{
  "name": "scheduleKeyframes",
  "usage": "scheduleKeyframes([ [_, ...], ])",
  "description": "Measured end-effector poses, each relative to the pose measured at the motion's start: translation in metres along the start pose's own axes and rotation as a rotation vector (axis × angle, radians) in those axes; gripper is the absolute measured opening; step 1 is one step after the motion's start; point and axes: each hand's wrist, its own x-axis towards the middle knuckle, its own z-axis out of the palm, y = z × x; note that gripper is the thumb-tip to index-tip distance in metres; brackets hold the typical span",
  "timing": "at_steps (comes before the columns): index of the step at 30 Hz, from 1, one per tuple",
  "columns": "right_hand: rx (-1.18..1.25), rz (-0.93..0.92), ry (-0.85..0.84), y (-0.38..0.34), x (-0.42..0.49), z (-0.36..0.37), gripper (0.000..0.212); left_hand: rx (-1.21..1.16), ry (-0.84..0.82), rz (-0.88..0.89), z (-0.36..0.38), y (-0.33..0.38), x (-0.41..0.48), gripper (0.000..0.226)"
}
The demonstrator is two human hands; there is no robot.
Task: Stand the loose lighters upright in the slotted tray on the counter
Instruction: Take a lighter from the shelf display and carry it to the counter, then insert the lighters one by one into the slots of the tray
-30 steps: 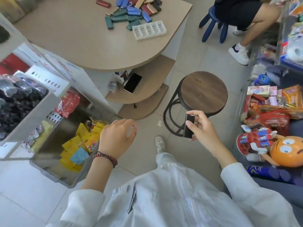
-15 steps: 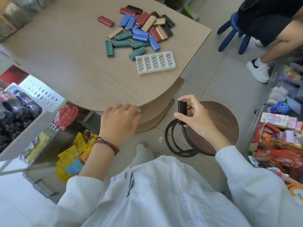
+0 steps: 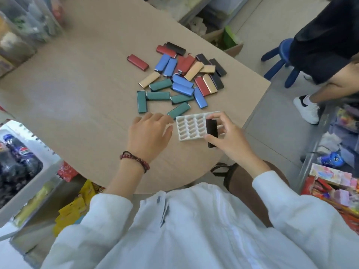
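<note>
1. The black lighter (image 3: 211, 131) is pinched upright between the thumb and fingers of the right hand (image 3: 228, 138). It is held over the right-hand part of the slotted tray (image 3: 186, 139), lower end pointing down toward the slots. It does not look seated in one yet, though the lighter and fingers hide the slot beneath.
2. The tray lies flat near the front edge of the tabletop (image 3: 77, 90). Every slot that shows is empty; the rightmost slots are covered by the right hand.
3. The left hand (image 3: 148, 134) holds nothing. Its fingers are loosely bent and it hangs just beside the tray's left edge. I cannot tell whether it touches the tray or the tabletop.
4. The loose lighters (image 3: 182, 88) lie flat in a mixed heap of blue, green, red, tan and black just behind the tray. One green lighter (image 3: 178, 111) lies nearest, almost at the tray's far corner. A single red lighter (image 3: 138, 62) lies apart, to the left of the heap.
5. Judged from this, the task is at its very start. The first lighter is about to be slotted, nothing stands in the tray, and the whole heap remains.
6. Further out, a beaded bracelet (image 3: 136, 162) circles the left wrist, and a seated person's white shoe (image 3: 307, 109) shows on the floor at right.
</note>
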Motion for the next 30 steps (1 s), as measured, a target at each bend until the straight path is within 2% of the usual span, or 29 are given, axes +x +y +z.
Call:
scheduleKeyframes([
  [8,-0.046,-0.023,-0.020,-0.002,0.034,-0.005,0.040,-0.016,-0.012,-0.004,0.024,-0.007,0.018,0.015],
  [13,-0.048,-0.051,-0.131,-0.003,0.066,-0.014,0.040,-0.003,-0.056,-0.128,0.034,-0.002,0.015,0.021],
  [19,-0.118,-0.229,-0.405,-0.014,0.134,-0.019,0.037,0.031,0.014,-0.372,0.032,0.010,0.032,0.020],
  [25,-0.214,-0.560,-0.837,-0.029,0.211,-0.016,0.035,0.214,0.155,-0.757,0.034,0.024,0.064,0.021],
  [30,-0.233,-0.762,-0.991,-0.035,0.235,-0.027,0.036,0.269,0.235,-0.931,0.033,0.062,0.077,0.021],
])
